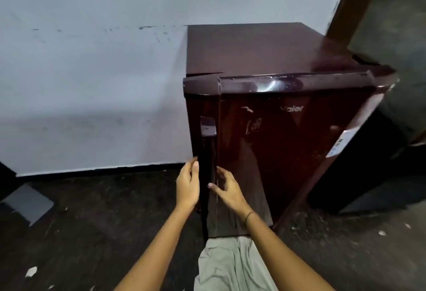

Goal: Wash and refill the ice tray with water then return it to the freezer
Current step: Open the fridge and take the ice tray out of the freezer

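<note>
Both hands at the fridge (pixel 276 152) door's left edge. Left hand (pixel 187 187) loosely open, fingers flat against the dark vertical handle strip (pixel 207 152) – not clenched. Right hand (pixel 227 190) spread open, fingertips touching the glossy maroon door just right of it. Door shut; ice tray not visible. One bracelet (pixel 249 215) – right wrist.

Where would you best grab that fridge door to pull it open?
Grip the dark vertical handle strip on the fridge door, coming from its left edge: the hinges seem to be on the right, and both the left hand and right hand are already there.
</note>
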`<state>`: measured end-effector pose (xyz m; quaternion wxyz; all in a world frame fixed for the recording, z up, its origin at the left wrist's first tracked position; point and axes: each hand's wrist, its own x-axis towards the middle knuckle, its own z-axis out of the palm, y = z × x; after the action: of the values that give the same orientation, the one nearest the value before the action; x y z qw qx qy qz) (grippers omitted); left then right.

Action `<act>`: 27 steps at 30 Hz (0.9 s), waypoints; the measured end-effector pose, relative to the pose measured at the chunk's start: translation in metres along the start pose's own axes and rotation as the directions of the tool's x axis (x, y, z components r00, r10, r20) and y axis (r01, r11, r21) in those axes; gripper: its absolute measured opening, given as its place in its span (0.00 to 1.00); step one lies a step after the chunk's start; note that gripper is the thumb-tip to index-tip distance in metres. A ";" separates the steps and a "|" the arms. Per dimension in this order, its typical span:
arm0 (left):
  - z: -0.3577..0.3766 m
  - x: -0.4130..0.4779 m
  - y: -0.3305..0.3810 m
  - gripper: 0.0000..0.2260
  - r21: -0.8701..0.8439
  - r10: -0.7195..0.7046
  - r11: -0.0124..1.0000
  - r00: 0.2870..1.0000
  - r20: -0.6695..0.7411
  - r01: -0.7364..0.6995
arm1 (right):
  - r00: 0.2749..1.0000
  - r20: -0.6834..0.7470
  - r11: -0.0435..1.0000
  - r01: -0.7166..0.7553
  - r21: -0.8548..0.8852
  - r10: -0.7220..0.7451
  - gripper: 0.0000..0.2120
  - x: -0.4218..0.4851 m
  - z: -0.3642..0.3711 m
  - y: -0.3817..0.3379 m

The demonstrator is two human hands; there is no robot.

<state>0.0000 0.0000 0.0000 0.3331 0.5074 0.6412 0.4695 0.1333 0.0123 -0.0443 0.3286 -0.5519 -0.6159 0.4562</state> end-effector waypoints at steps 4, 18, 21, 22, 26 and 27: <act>0.006 0.025 0.044 0.22 -0.267 0.062 0.962 0.998 0.012 -0.057 | 0.999 0.028 0.998 -0.024 0.061 0.022 0.25 0.025 -0.001 -0.021; 0.027 0.064 0.061 0.20 -0.485 -0.007 0.863 0.963 0.268 0.141 | 0.998 0.051 0.966 -0.057 0.253 0.046 0.18 0.061 0.014 -0.037; 0.028 0.060 0.066 0.21 -0.472 -0.029 0.869 0.968 0.247 0.147 | 0.995 0.069 0.959 -0.086 0.271 0.070 0.13 0.056 0.012 -0.041; 0.028 0.059 0.067 0.21 -0.457 -0.037 0.877 0.970 0.241 0.147 | 0.994 0.071 0.958 -0.102 0.267 0.086 0.13 0.054 0.011 -0.045; 0.027 0.039 0.068 0.24 -0.427 -0.029 0.896 0.976 0.215 0.121 | 0.994 0.076 0.966 -0.099 0.239 0.083 0.11 0.031 0.006 -0.049; 0.028 0.027 0.067 0.24 -0.433 -0.011 0.895 0.978 0.210 0.103 | 0.994 0.080 0.968 -0.089 0.234 0.072 0.09 0.018 0.003 -0.048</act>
<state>0.0406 0.0365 0.0552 0.5166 0.4447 0.4952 0.5387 0.1089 0.0305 -0.0027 0.3513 -0.5168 -0.5452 0.5588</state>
